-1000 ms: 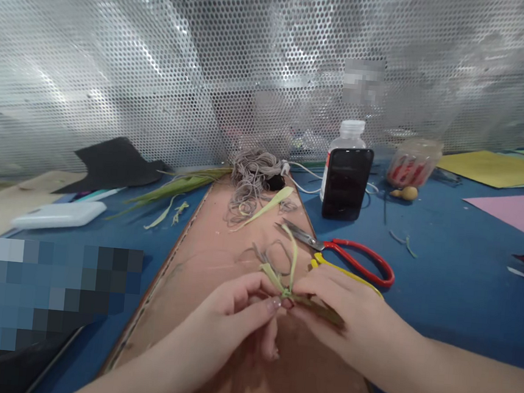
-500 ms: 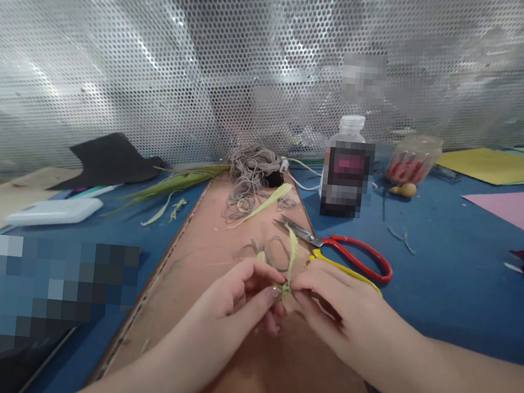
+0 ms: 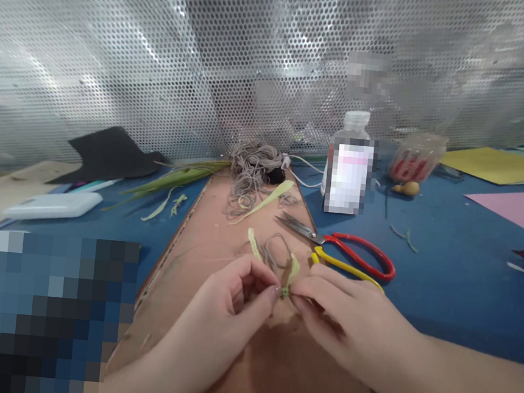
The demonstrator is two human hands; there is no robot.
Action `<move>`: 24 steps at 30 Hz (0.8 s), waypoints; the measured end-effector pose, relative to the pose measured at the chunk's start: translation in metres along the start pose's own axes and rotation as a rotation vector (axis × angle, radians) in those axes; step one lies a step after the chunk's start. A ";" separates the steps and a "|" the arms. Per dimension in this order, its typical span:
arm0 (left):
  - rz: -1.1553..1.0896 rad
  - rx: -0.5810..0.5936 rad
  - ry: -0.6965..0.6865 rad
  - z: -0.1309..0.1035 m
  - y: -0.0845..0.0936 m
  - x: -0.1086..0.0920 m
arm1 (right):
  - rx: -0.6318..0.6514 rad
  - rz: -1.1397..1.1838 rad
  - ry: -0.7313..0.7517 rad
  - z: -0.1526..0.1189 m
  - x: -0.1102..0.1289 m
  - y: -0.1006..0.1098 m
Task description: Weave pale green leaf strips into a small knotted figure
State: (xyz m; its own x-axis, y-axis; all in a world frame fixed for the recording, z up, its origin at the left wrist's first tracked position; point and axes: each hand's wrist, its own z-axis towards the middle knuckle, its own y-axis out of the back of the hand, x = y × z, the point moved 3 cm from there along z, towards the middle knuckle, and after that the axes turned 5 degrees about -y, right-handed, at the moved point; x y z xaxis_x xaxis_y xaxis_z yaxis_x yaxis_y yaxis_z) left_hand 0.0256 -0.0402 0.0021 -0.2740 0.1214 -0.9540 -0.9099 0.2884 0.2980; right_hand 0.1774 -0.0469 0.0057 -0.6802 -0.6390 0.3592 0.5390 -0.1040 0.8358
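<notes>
My left hand [image 3: 228,313] and my right hand [image 3: 348,314] meet over a brown board [image 3: 221,248]. Each is closed in a pinch on a thin green leaf strip [image 3: 286,292]. A small knot or twist in the strip shows between the fingertips. Two pale ends stick up, one behind the left fingers and one beside the right fingertips. Behind them lies a loop of grey cord [image 3: 285,247]. Scissors [image 3: 321,239] with one red and one yellow handle rest just beyond my right hand, blades pointing left. A loose pale leaf piece [image 3: 271,197] lies farther up the board.
A tangled grey cord bundle [image 3: 255,165] sits at the board's far end. To its right stand a bottle [image 3: 351,132] and a clear jar [image 3: 417,160], near a tiny gourd [image 3: 408,188]. Leftward are long leaves [image 3: 176,180], a white case [image 3: 53,204] and black sheet material [image 3: 109,155].
The upright leaf end beside my right fingertips shows shorter now. Another pale end has come into view behind my left fingers. Both hands stay pinched at nearly the same spot.
</notes>
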 end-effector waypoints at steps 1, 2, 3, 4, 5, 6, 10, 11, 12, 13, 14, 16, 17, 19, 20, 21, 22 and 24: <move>0.003 0.004 0.000 0.000 0.000 0.000 | 0.005 0.000 0.003 0.000 0.000 0.000; 0.005 0.005 0.004 0.000 0.000 0.000 | 0.007 0.008 -0.001 -0.001 0.000 0.001; 0.007 0.008 0.010 0.000 -0.001 0.000 | 0.009 0.026 -0.015 -0.001 0.000 0.002; 0.007 0.013 0.018 0.000 -0.001 0.000 | 0.020 0.052 -0.042 -0.001 -0.001 0.002; 0.004 0.018 0.028 0.000 -0.001 0.000 | 0.041 0.083 -0.082 -0.002 -0.001 0.003; 0.000 0.028 0.040 0.000 -0.002 0.000 | 0.061 0.117 -0.126 -0.002 -0.002 0.003; -0.033 0.060 0.063 -0.001 -0.003 0.000 | 0.114 0.220 -0.150 -0.001 0.002 0.007; -0.039 0.064 0.058 -0.001 -0.003 0.000 | 0.109 0.238 -0.119 0.000 0.004 0.008; -0.047 0.066 0.046 -0.001 -0.003 -0.001 | 0.104 0.258 -0.090 0.001 0.006 0.010; -0.052 0.069 0.032 -0.002 -0.003 -0.002 | 0.100 0.276 -0.073 0.002 0.007 0.011; -0.056 0.073 0.017 -0.002 -0.003 -0.003 | 0.096 0.293 -0.069 0.003 0.008 0.013; -0.065 0.079 -0.004 -0.003 -0.002 -0.004 | 0.113 0.317 -0.094 0.005 0.010 0.015; -0.068 0.082 -0.011 -0.004 -0.002 -0.004 | 0.136 0.326 -0.124 0.005 0.010 0.015; -0.060 0.087 -0.012 -0.004 -0.001 -0.004 | 0.186 0.353 -0.205 0.005 0.008 0.015; -0.048 0.087 -0.011 -0.004 -0.001 -0.004 | 0.204 0.383 -0.236 0.005 0.007 0.014; -0.034 0.088 -0.009 -0.004 -0.001 -0.004 | 0.215 0.420 -0.262 0.005 0.006 0.013; -0.021 0.088 -0.001 -0.003 0.000 -0.004 | 0.217 0.456 -0.287 0.005 0.004 0.012; -0.011 0.092 0.008 -0.003 0.000 -0.003 | 0.206 0.494 -0.331 0.005 0.001 0.010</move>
State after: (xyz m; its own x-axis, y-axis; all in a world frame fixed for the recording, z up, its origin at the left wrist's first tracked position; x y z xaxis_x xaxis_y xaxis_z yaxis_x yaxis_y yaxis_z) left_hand 0.0259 -0.0432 0.0045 -0.2666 0.1104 -0.9575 -0.8805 0.3762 0.2885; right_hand 0.1797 -0.0447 0.0162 -0.5108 -0.3008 0.8054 0.7447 0.3132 0.5893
